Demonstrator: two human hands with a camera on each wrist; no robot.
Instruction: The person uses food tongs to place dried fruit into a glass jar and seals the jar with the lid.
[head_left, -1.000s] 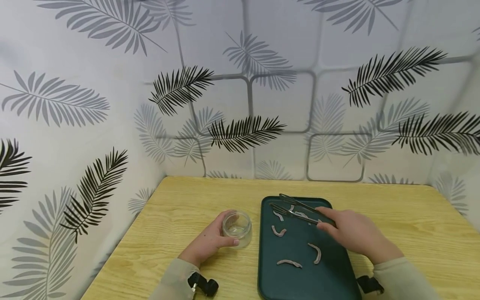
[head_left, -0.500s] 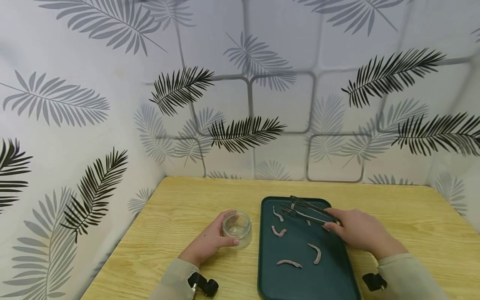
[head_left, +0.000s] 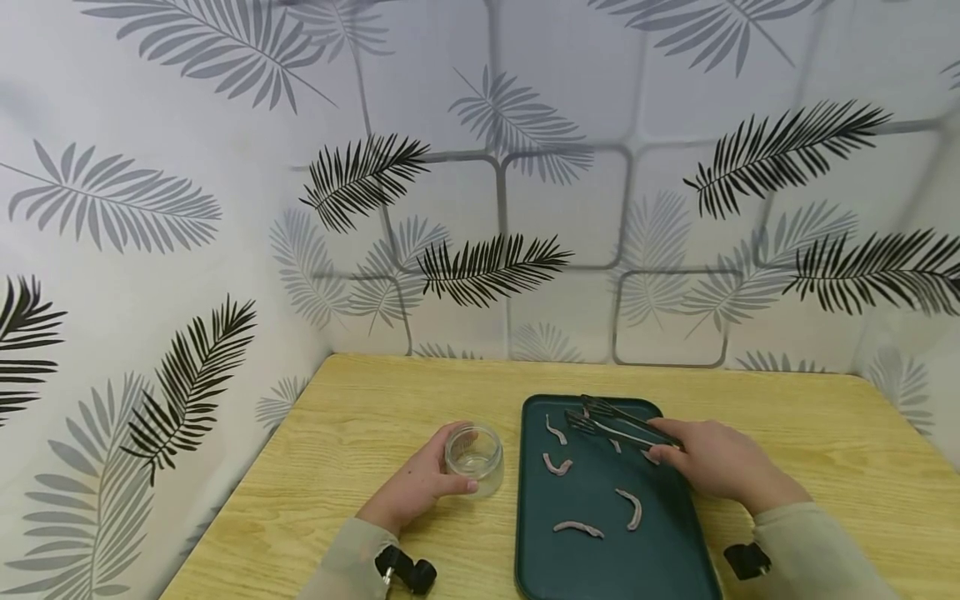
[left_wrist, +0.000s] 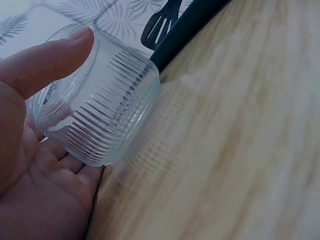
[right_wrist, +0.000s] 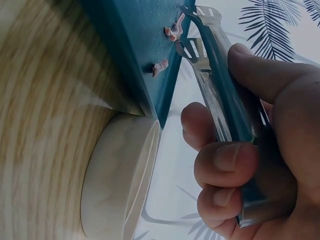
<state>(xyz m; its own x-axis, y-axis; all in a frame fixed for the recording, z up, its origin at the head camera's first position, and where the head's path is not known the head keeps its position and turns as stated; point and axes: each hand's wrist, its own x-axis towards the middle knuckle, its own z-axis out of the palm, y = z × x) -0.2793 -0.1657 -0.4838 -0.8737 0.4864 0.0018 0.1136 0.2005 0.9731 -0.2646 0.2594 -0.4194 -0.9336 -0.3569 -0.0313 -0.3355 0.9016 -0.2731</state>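
Tongs (right_wrist: 229, 92) of dark, shiny metal with slotted ends lie across the right hand (head_left: 720, 462) of a person at a wood-grain table (head_left: 375, 417), the thumb on one arm and curled fingers on the other. The grip is on the handle half; the slotted ends reach out past the thumb, a narrow gap between them, over the far part of a dark green tray (head_left: 570, 567). One end overlaps a shrivelled, pinkish-grey strip (right_wrist: 175, 31) in the right wrist view; whether it touches cannot be told. More curled strips (head_left: 579, 526) lie scattered on the tray, some partly hidden under the tongs.

Left of the tray, just beside its edge, the left hand (head_left: 416, 483) holds a clear glass jar (head_left: 476, 458) upright on the table, thumb on the near side and fingers round the far side. The jar's wall is ribbed; small dark marks show at the glass below the thumb in the left wrist view, too small to tell as writing or reflection. Near the tray's edge, a pale round-sided object (right_wrist: 112, 170) stands partly out of frame in the right wrist view. Leaf patterns in grey and black cover the wall (head_left: 562, 208) behind.
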